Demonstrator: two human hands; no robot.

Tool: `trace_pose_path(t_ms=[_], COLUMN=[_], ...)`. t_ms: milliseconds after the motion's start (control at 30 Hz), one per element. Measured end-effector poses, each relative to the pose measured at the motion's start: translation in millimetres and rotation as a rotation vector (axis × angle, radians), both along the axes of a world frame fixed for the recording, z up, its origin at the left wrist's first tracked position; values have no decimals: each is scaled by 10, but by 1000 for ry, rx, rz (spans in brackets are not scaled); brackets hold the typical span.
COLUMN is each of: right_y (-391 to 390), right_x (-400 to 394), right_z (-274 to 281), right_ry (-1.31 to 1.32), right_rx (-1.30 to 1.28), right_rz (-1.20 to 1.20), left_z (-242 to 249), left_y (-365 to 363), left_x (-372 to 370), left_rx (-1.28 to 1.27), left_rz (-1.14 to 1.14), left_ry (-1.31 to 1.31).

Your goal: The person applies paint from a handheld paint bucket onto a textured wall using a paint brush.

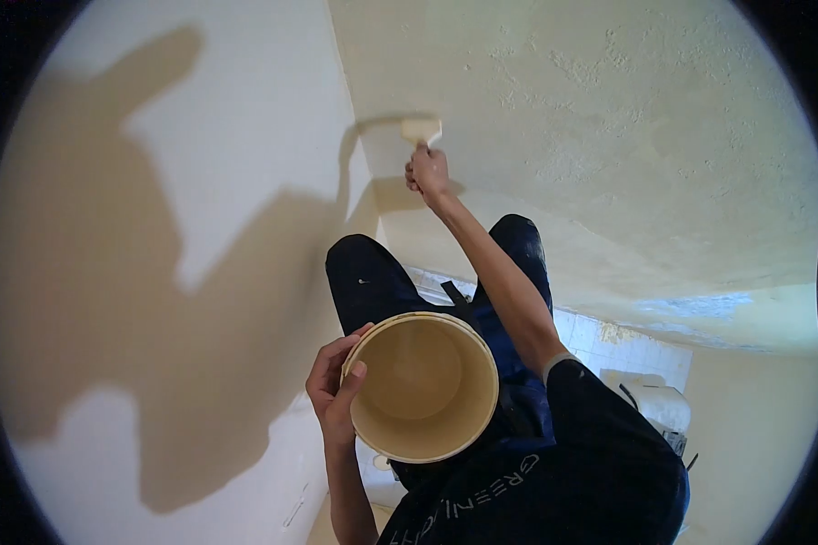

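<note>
My left hand (336, 380) grips the rim of a cream-coloured bucket (489, 386), thumb over the edge and fingers on the outside. The bucket is held close over my lap, its mouth facing up, with pale cream paint (413, 372) at the bottom. My right hand (427, 173) reaches forward, fingers wrapped round the handle of a wide paintbrush (422, 130). The brush head, slightly blurred, overlaps the beige wall (554, 109) near the corner. Its handle is mostly hidden in my fist.
A white wall (245, 82) with my large shadow rises on the left and meets the beige wall at a corner. Patches of rough, flaking surface mark the beige wall. Far below at the right are white tiles (586, 341) and a whitish container (659, 407).
</note>
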State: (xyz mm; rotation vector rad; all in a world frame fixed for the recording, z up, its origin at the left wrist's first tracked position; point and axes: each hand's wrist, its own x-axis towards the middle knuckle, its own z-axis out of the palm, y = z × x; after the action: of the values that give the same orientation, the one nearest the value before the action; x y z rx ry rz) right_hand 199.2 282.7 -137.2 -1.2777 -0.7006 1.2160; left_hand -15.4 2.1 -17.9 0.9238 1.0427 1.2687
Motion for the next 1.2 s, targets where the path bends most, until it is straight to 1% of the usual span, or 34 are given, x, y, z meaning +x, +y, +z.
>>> trace_pose_path(t_ms=[33, 100, 167, 200, 267, 300, 333, 367, 433, 467, 533, 567, 600, 633, 667, 733, 767, 833, 867, 933, 967, 1033, 1067, 1133, 1167, 1200], right_y=[-88, -61, 2, 47, 140, 228, 344, 466, 654, 622, 476, 421, 397, 408, 424, 333, 304, 282, 268, 250, 277, 434, 433, 375, 326, 340], right_x=[-68, -78, -41, -6, 57, 90, 136, 187, 271, 212, 60, 32, 19, -24, -62, -161, -167, -98, -62, -45, -27, 102, 119, 116, 127, 144], right_z=[356, 737, 1111, 1159, 1171, 1018, 704, 348, -496, -706, -1066, -1368, -1686, -1760, -1828, -1783, -1789, -1886, -1897, -1832, -1871, -2266, -2318, -2259, -2240, -2170], right_ry=[-102, -347, -353, -351, -205, -206, -292, -377, -455, -449, -358, -355, -386, -418, -418, -370, -379, -230, -236, -126, -128, 367, 366, 707, 625, 626], right_rx=[57, 338, 466, 460, 527, 522, 500, 480, 452, 446, 350, 332, 261, 198, 196, -296, -311, -349, -358, -447, -449, -700, -697, -831, -733, -729], right_rz=[21, -18, -31, -7, 66, 76, 61, 46, 35, 42, -31, -30, -43, -56, -58, -12, -19, 85, 74, 168, 165, 245, 244, -12, -54, -55], left_z=[14, 33, 56, 67, 98, 94, 83, 71, 48, 39, 49, 51, 41, 26, 7, -32, -45, -90, -86, -74, -49, -38, -42, -6, 8, 8], left_y=[15, 45, 43, 46, 33, 23, 22, 23, -9, -23, -47, -65, -78, -71, -65, -77, -89, -61, -45, -36, -38, -34, -30, -30, -29, -26], left_x=[14, 21, 46, 54, 36, 32, 31, 31, 16, 0, -36, -42, -39, -31, -27, -51, -52, -21, -18, -19, -33, -27, -15, -9, 4, 14], left_rx=[5, 1, -33, -44, -31, -37, -33, -28, -27, -23, -34, -37, -49, -40, -30, -38, -48, -60, -57, -55, -45, -30, -32, -28, -34, -43], left_rz=[-12, -6, -42, -20, -48, -38, -44, -51, -53, -56, -38, -38, -42, -25, -6, 20, 45, 52, 73, 65, 60, 56, 48, 36, 34, 33], left_ry=[7, 17, 30, 25, 4, 1, -26, -52, -49, -44, -34, -32, -30, -21, -11, -21, -28, -27, -15, -1, 6, 10, 0, -10, -6, 0])
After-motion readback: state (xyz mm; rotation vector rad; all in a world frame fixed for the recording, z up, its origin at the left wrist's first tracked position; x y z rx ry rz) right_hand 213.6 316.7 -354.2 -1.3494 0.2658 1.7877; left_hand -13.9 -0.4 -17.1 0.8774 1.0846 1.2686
